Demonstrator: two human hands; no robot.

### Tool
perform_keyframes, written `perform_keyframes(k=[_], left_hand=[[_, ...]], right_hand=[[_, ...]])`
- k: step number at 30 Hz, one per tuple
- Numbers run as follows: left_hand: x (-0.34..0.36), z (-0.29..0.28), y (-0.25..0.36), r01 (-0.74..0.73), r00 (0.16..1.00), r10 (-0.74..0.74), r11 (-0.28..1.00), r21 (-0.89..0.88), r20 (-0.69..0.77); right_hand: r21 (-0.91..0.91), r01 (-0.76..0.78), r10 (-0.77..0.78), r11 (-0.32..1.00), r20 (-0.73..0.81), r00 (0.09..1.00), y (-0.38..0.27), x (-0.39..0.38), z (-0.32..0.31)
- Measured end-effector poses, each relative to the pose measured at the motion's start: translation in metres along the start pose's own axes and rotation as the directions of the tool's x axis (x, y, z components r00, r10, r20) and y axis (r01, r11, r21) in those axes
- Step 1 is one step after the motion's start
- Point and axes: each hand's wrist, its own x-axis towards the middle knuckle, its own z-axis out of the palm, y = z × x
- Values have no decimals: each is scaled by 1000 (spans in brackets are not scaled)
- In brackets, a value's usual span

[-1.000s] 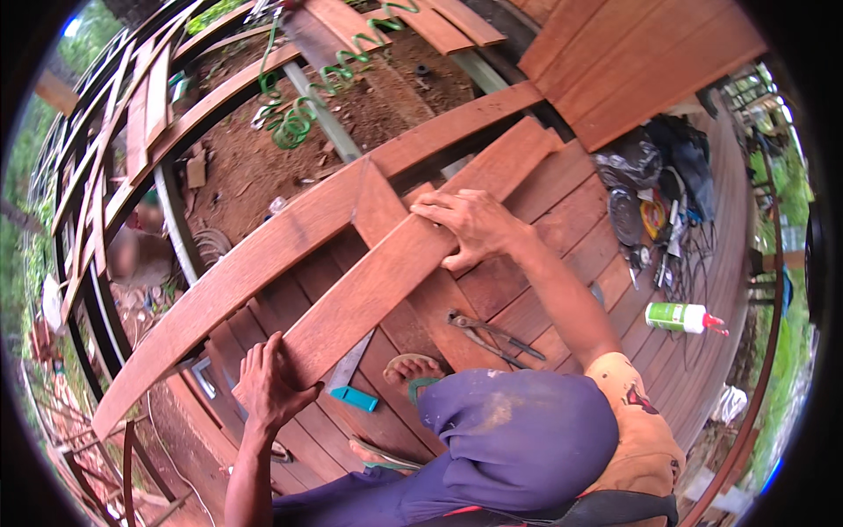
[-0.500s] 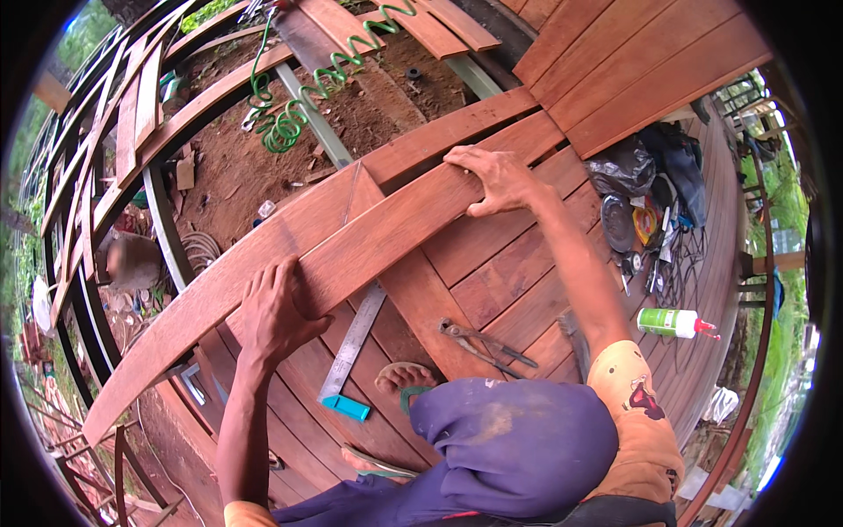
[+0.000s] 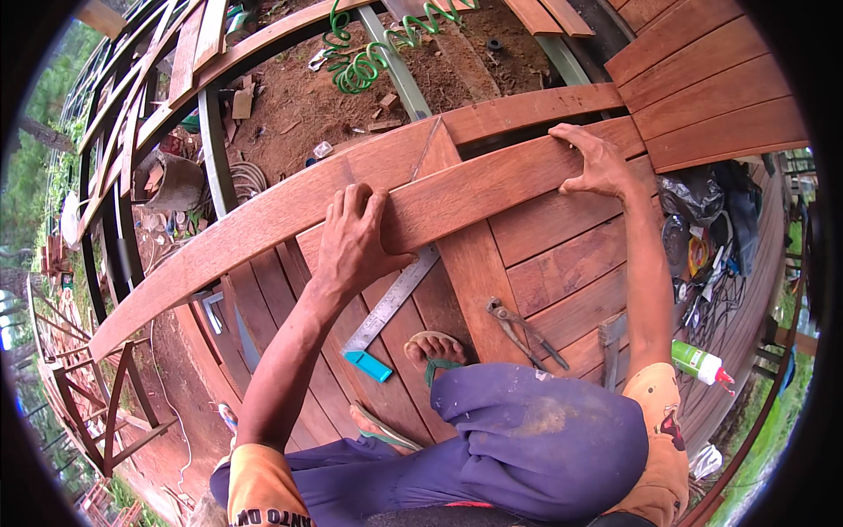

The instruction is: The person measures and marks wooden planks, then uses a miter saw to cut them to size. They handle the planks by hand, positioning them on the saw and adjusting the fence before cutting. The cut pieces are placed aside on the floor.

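Note:
A reddish-brown wooden plank [image 3: 492,193] lies along the inner side of a curved wooden edge board [image 3: 246,233]. My left hand [image 3: 356,237] grips the plank toward its left part, thumb on the near edge and fingers over the far one. Toward the plank's right end, my right hand [image 3: 599,162] spans it the same way, fingertips at the far edge. A metal try square with a turquoise handle [image 3: 367,365] rests on the deck boards, its blade tip reaching under the plank. Pincers [image 3: 527,334] lie open on the boards by my knee.
A brush-like tool [image 3: 612,347] and a green-and-white glue bottle [image 3: 698,362] are near my right arm. Cables and tools [image 3: 702,263] clutter the right side. Beyond the curved board, a coiled green hose [image 3: 358,72] hangs over metal joists [image 3: 395,66] and bare soil.
The view has swung left, so the scene sits farther right and higher. My right hand has slid slightly toward the plank's right end. My left hand keeps its grip.

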Motion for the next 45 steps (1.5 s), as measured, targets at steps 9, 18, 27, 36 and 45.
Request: perform_keyframes(k=[9, 18, 27, 36, 45], left_hand=[[9, 3, 11, -7, 999, 6, 999, 38, 42], [5, -2, 18, 45, 997, -44, 999, -17, 69], [14, 0, 12, 30, 996, -29, 1000, -11, 84], [9, 5, 9, 26, 998, -25, 1000, -9, 61], [10, 6, 9, 21, 999, -21, 1000, -3, 47]], right_hand=[[54, -25, 21, 998, 76, 997, 10, -1, -14], [41, -8, 6, 999, 37, 999, 9, -8, -10], [63, 62, -61, 996, -16, 998, 27, -1, 4], [123, -17, 11, 992, 45, 999, 13, -4, -4], [83, 0, -4, 997, 56, 998, 12, -2, -7]])
